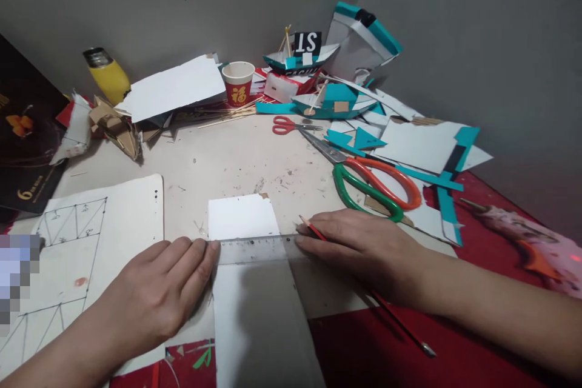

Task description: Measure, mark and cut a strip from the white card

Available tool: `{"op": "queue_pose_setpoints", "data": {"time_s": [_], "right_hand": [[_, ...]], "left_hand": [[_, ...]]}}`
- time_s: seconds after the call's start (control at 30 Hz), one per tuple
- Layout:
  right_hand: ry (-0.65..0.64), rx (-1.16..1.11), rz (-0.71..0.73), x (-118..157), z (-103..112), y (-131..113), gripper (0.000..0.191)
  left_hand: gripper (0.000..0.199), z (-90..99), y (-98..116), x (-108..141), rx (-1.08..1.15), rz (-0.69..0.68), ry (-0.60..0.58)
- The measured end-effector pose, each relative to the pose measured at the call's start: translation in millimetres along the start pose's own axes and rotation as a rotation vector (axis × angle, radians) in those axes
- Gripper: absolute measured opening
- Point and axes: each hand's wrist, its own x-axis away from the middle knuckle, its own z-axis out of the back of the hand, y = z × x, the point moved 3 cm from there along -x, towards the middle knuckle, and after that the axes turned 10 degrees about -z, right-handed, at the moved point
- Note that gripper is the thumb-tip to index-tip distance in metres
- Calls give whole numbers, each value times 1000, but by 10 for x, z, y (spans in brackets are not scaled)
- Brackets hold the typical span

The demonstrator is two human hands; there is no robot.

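Note:
A clear plastic ruler [254,248] lies crosswise over a white card strip [268,321]. My left hand [166,285] is closed at the ruler's left end, its fingertips pressed to that end and the card's left edge. My right hand [364,248] has its fingertips on the ruler's right end and grips a red pencil [395,321]. The pencil's sharpened tip points away to the upper left, and its middle is hidden under the palm. Beyond the ruler, a short piece of the card shows, with a torn brown spot at its far corner.
A sheet with drawn trusses [127,218] lies at left. Large scissors with green and orange handles [404,194] and small red scissors [284,125] rest ahead. Paper boats [336,103], a paper cup [239,82] and a yellow bottle [109,76] stand behind; a glue gun [531,242] is at right.

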Motion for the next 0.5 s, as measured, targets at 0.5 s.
{"op": "queue_pose_setpoints", "data": {"time_s": [0.5], "right_hand": [[66, -71, -14, 9, 26, 31, 26]], "left_hand": [[42, -45, 48, 38, 37, 123, 35]]}}
